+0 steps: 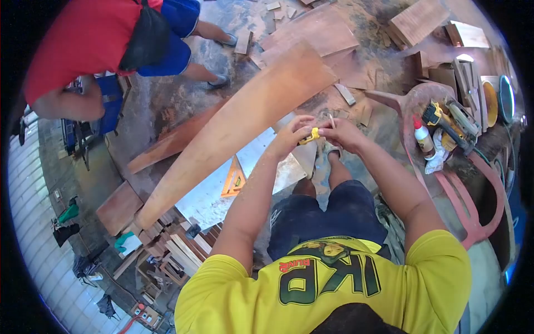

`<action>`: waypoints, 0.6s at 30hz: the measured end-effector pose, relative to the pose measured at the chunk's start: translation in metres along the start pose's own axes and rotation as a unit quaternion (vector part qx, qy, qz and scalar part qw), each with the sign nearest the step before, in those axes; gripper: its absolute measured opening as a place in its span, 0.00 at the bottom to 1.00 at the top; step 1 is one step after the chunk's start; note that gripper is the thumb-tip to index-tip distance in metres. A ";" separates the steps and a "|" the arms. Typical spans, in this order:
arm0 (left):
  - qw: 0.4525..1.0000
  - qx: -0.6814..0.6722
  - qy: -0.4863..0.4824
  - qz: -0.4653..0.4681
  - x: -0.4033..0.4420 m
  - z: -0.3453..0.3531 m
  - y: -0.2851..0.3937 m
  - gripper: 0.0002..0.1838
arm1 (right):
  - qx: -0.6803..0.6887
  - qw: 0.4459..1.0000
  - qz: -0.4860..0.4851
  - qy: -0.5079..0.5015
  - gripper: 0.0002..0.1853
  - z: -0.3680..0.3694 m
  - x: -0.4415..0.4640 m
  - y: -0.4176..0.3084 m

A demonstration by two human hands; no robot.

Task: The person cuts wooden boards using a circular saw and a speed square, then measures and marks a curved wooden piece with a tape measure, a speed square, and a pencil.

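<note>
My left hand [289, 136] is closed around a small yellow tape measure [310, 136], held in front of my body. My right hand [346, 135] meets it from the other side, with its thumb and fingertips at the tape measure. A thin pencil [332, 121] sticks up between the right fingers. Just beyond my left hand lies a long, curved, tapering wooden board [245, 122], slanting across the work area. Below its edge, an orange triangular square [234, 178] rests on a pale, bluish-white panel [206, 199].
A pink plastic chair [425, 94] at right bears a glue bottle [424, 139] and a yellow-black power tool [445, 122]. Wide planks [311, 33] and sawdust cover the floor ahead. Wood offcuts [178, 250] are piled lower left. Another person in a red shirt [83, 44] bends at upper left.
</note>
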State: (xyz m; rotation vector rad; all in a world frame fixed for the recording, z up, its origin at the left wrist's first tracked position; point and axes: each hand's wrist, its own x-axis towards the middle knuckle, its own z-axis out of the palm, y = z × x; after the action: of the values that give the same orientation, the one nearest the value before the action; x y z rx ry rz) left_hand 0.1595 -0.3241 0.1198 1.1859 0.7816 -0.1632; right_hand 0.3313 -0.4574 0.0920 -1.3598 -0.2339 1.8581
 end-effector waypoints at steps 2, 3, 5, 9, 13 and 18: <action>0.999 0.037 -0.002 -0.004 0.008 -0.005 -0.009 0.29 | -0.008 1.000 -0.006 0.029 0.11 -0.007 0.016 0.003; 0.997 0.079 -0.003 -0.006 0.012 -0.011 -0.015 0.30 | -0.015 0.998 -0.016 0.055 0.10 -0.011 0.024 0.002; 0.989 0.145 -0.003 0.004 0.007 -0.029 -0.021 0.27 | -0.100 0.990 -0.067 0.073 0.11 -0.033 0.040 -0.007; 0.975 0.155 0.031 -0.158 -0.023 -0.094 -0.059 0.20 | -0.224 0.957 -0.097 0.158 0.13 -0.073 0.075 -0.034; 0.931 0.265 0.004 -0.252 -0.067 -0.131 -0.062 0.21 | -0.255 0.937 -0.125 0.203 0.15 -0.072 0.084 -0.046; 0.916 0.336 0.003 -0.219 -0.096 -0.158 -0.103 0.20 | -0.329 0.925 -0.085 0.167 0.16 -0.106 0.110 -0.032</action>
State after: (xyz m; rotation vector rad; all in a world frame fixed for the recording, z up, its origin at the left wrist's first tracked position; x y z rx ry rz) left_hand -0.0357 -0.2532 0.0763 1.6352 1.0301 -0.8548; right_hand 0.4281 -0.3919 -0.0113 -2.0054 -0.8248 1.4159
